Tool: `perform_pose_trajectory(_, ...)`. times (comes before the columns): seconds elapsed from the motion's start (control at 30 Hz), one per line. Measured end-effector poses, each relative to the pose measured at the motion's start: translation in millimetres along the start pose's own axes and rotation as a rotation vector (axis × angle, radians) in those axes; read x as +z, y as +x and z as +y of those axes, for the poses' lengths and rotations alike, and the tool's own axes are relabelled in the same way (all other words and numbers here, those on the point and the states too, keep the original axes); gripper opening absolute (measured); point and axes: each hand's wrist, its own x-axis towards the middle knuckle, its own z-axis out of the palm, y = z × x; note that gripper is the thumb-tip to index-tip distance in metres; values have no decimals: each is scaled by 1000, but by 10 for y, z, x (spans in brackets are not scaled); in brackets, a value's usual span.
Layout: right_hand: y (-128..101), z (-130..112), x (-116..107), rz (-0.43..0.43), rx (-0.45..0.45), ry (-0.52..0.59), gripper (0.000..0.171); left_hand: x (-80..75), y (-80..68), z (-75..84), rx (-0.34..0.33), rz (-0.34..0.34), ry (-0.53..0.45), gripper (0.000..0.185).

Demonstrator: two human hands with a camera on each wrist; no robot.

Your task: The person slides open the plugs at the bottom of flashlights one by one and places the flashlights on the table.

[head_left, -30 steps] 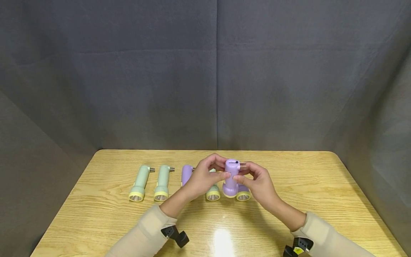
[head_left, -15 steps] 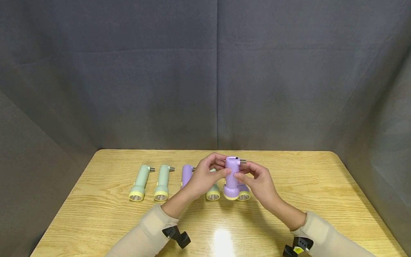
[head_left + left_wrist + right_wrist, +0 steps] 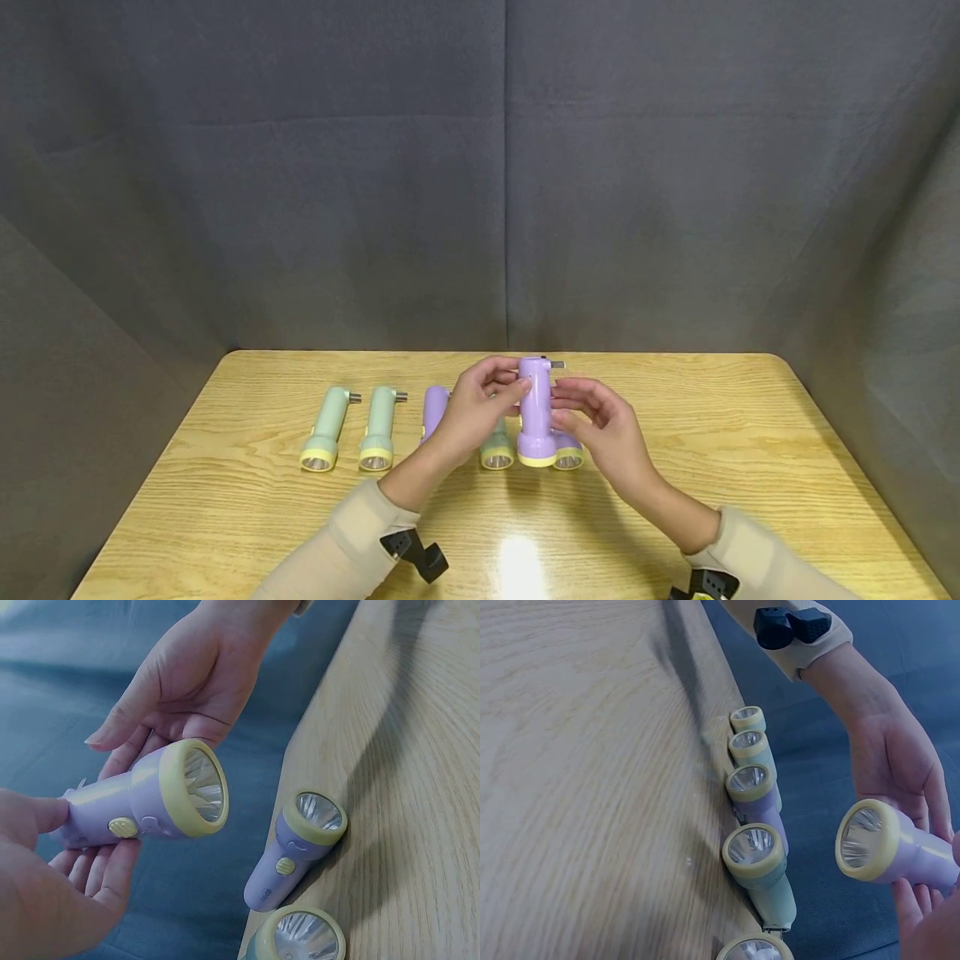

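A purple flashlight [image 3: 536, 412] with a yellow rim and a fold-out plug [image 3: 557, 364] hangs above the table, lens end down. My left hand [image 3: 472, 412] grips it near the plug end, thumb on the body. Beside it on the right is my right hand [image 3: 611, 429]; its thumb stands off the body in the left wrist view, and its fingers lie behind the flashlight. Whether those fingers touch it is hard to tell. The yellow switch [image 3: 123, 827] shows in the left wrist view. Behind the held flashlight, another purple flashlight [image 3: 568, 450] lies partly hidden.
On the wooden table [image 3: 262, 517] several flashlights lie in a row, lenses toward me. They include a green one [image 3: 327, 427] at the far left, another green one [image 3: 379, 427], a purple one [image 3: 436, 408] and a green one [image 3: 497, 450]. A grey curtain [image 3: 375, 208] encloses the table.
The purple flashlight has tilted more upright and shifted slightly left, plug end higher. My right thumb and fingers have come away from its body; my left hand still grips it.
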Motion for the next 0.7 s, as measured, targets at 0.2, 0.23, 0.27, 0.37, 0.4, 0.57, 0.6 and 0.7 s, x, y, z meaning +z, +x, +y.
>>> perform_pose_trajectory(0.2,-74,32,4,-96,-106,39,52,3,14,-4,-47,30,-45,35)
perform_pose_trajectory(0.23,-85,33,5,-116,-125,29,57,3,16,-2,-53,34,-52,35)
perform_pose_trajectory(0.27,-96,35,7,-135,-142,14,62,3,20,-4,-61,40,-59,36)
perform_pose_trajectory(0.37,-134,31,19,-182,-169,-36,73,0,28,-4,-85,52,-75,37)
perform_pose_trajectory(0.4,-146,28,24,-193,-175,-54,76,-1,29,-4,-90,56,-78,37)
perform_pose_trajectory(0.57,-188,29,41,-232,-226,-141,85,-7,25,-1,-107,62,-70,37)
perform_pose_trajectory(0.6,-193,32,42,-237,-237,-160,85,-8,23,1,-111,63,-67,38)
perform_pose_trajectory(0.7,-199,44,43,-239,-260,-210,83,-10,19,8,-122,63,-65,38)
